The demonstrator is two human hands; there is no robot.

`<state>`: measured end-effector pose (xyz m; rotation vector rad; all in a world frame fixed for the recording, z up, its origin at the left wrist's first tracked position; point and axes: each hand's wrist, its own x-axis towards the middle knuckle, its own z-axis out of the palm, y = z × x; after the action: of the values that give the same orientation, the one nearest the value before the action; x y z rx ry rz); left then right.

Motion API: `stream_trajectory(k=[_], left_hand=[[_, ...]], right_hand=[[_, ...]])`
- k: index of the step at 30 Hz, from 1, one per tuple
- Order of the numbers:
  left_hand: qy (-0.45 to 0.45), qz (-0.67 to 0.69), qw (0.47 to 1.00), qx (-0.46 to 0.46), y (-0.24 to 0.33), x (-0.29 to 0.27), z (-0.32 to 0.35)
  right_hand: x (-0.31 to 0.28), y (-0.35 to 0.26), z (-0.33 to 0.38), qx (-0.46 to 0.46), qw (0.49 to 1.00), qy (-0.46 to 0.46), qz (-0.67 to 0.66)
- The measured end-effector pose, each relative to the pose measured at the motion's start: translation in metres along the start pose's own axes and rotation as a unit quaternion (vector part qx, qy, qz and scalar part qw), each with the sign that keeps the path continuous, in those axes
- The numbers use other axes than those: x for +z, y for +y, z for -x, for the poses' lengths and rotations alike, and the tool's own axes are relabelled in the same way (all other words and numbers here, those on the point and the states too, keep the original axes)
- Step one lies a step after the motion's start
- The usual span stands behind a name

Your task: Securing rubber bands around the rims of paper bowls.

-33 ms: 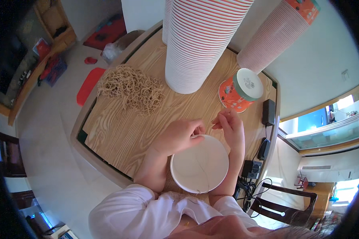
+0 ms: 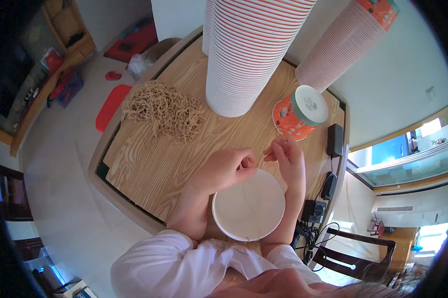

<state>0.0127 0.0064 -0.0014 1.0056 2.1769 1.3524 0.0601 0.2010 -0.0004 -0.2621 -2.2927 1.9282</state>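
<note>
A white paper tub [image 2: 248, 208] stands mouth up close to my body, between my forearms. Across its mouth runs a thin string [image 2: 253, 213], from the near rim up toward my fingers. My left hand [image 2: 229, 169] is curled at the far rim, thumb against bent fingers, with the string leading toward it. Just to its right, my right hand [image 2: 287, 158] is closed in a pinch beyond the rim; what lies in that pinch is too small to make out. Tangled tan strings [image 2: 164, 111] lie heaped at the far left of the table.
A tall stack of white paper tubs [image 2: 248, 54] rises behind my hands. An upside-down orange tub [image 2: 296, 116] stands at the right, with another tub stack [image 2: 340, 44] behind it. Black adapters [image 2: 334, 140] and cables line the table's right edge. A red stool [image 2: 112, 107] is at the left.
</note>
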Motion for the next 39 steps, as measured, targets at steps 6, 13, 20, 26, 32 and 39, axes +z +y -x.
stream_trajectory(k=[6, 13, 20, 26, 32, 39], left_hand=[[0.039, 0.057, 0.996, -0.048, -0.007, 0.003, -0.007], [-0.108, 0.423, 0.899, -0.022, -0.071, 0.028, -0.043], [-0.056, 0.574, 0.817, -0.002, -0.112, 0.053, -0.052], [0.028, 0.64, 0.765, -0.068, -0.093, 0.05, -0.056], [-0.111, 0.578, 0.807, -0.049, -0.116, 0.058, -0.058], [-0.084, 0.521, 0.849, 0.026, -0.11, 0.057, -0.056]], right_hand=[[0.004, -0.013, 0.007, -0.047, 0.994, -0.027, -0.093], [0.0, 0.028, -0.017, -0.006, 0.993, -0.053, -0.109], [-0.005, 0.042, -0.019, 0.096, 0.961, -0.259, 0.019], [0.005, 0.039, -0.022, 0.111, 0.975, -0.19, -0.028], [0.012, 0.04, -0.023, 0.075, 0.99, -0.078, -0.087], [0.014, 0.036, -0.022, 0.049, 0.997, -0.046, -0.045]])
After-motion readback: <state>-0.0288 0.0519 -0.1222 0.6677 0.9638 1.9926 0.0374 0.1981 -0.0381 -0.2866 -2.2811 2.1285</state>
